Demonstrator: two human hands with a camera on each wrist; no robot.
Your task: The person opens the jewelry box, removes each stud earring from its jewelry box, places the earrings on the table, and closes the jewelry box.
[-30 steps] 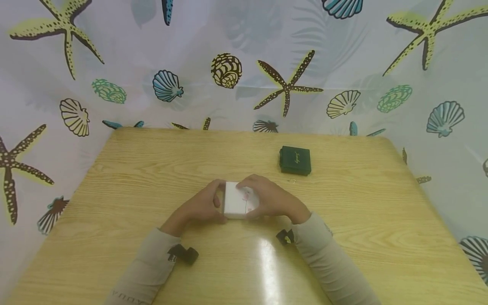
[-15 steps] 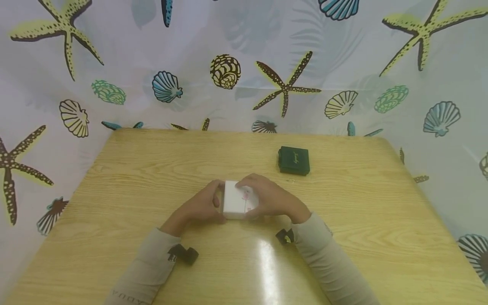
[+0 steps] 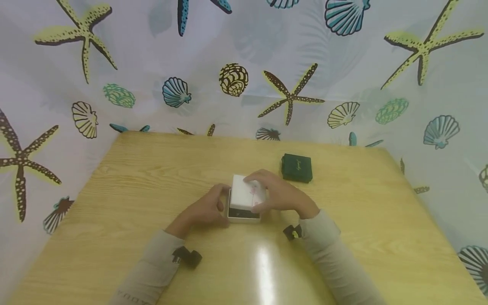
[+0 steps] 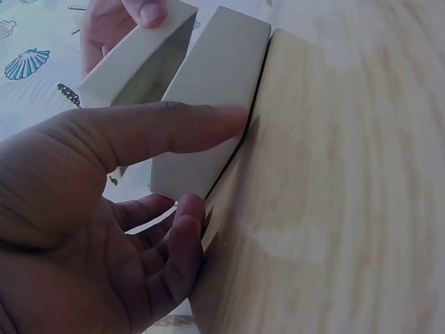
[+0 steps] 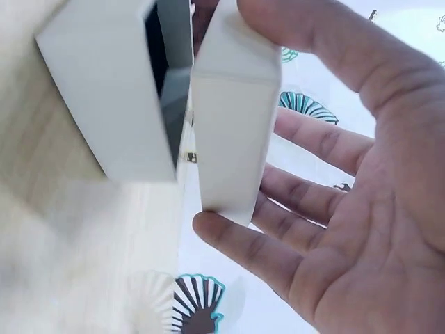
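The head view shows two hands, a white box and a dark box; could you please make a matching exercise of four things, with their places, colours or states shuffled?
Things
1. white box lid
2. white box base
3. lettered gift box
4. left hand

Places, colours, states
A. dark green, beyond the right hand
B. grips the base's left side
C. held above the base by the right hand
D. on the wooden table, dark inside showing

Pairs: 1-C, 2-D, 3-A, 4-B
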